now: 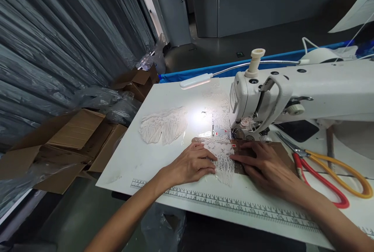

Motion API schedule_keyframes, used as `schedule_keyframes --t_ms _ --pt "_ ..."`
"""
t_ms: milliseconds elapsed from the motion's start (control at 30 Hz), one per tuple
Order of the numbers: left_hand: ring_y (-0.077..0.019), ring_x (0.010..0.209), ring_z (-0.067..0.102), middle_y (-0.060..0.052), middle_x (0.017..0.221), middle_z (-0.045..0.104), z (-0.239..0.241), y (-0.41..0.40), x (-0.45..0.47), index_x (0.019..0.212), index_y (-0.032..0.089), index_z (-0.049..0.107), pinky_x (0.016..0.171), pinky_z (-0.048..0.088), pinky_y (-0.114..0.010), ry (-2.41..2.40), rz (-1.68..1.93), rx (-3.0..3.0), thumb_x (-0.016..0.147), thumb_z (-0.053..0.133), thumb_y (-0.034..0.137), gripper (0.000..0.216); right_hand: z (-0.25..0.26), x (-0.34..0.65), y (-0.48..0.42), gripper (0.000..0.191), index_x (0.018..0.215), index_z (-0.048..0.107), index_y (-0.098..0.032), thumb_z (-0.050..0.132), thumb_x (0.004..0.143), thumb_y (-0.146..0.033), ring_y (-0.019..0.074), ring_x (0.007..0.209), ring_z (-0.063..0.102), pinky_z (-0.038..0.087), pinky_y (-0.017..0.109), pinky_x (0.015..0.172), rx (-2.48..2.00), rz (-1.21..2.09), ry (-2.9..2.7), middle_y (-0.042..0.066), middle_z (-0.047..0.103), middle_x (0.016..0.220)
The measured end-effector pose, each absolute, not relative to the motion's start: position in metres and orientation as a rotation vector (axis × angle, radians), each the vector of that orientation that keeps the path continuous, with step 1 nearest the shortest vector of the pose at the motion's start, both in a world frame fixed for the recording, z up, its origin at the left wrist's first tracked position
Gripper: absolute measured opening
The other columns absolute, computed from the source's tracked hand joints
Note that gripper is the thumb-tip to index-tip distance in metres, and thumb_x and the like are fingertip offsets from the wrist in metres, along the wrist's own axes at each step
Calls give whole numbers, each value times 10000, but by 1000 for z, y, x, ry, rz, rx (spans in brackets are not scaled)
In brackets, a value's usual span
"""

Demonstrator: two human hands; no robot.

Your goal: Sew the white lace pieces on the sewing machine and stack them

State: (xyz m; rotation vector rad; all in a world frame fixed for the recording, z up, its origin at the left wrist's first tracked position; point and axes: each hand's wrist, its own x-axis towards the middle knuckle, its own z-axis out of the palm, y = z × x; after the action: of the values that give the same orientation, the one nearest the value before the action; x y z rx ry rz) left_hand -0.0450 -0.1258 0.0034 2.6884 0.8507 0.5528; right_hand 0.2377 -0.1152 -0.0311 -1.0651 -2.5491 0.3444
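Observation:
A strip of white lace (223, 158) lies on the table in front of the sewing machine (257, 96), its far end at the needle area. My left hand (193, 162) rests flat on the lace's left side with fingers stretched out. On the right, my right hand (263, 162) lies with fingers spread over a brown plate (280, 152), a fingertip at the lace's right edge. Neither hand grips anything. More lace runs behind the presser foot. Another gathered lace piece (163, 125) lies farther left on the table.
Scissors (304, 152) with red and yellow handles lie right of my right hand. A lit lamp (195, 81) hangs over the white table (140, 166), which has a printed ruler (216, 201) along its front. Open cardboard boxes (78, 139) stand left of the table.

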Motion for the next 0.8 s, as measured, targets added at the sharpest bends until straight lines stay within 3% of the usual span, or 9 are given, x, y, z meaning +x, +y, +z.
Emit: schedule_keyframes --t_ms 167,367,500,800 --pt "-138 944 648 -54 1048 707 2 -128 -42 917 169 680 1044 402 -420 861 596 2723 929 571 215 119 -32 233 -107 419 1369 506 -310 398 964 -312 260 1025 556 517 456 855 -1054 311 -2493 113 569 1158" --pt "-146 888 654 -60 1037 713 -2 -130 -34 867 157 685 932 473 -389 804 737 2714 906 600 209 107 -37 227 -104 408 1305 585 -257 379 954 -291 288 948 575 517 468 785 -1075 154 -2517 152 589 1086" --pt "-149 888 660 -61 1012 721 -9 -128 -34 858 161 697 849 509 -343 766 724 2655 894 617 209 100 -40 228 -105 397 1290 598 -267 397 949 -299 279 930 572 508 463 790 -1083 135 -2500 144 586 1082" --pt "-169 895 664 -73 1001 713 -4 -128 -28 872 146 694 842 512 -350 805 734 2593 903 606 325 202 -44 230 -104 429 1340 544 -280 430 927 -259 291 957 563 496 458 782 -1098 156 -2539 142 572 1109"
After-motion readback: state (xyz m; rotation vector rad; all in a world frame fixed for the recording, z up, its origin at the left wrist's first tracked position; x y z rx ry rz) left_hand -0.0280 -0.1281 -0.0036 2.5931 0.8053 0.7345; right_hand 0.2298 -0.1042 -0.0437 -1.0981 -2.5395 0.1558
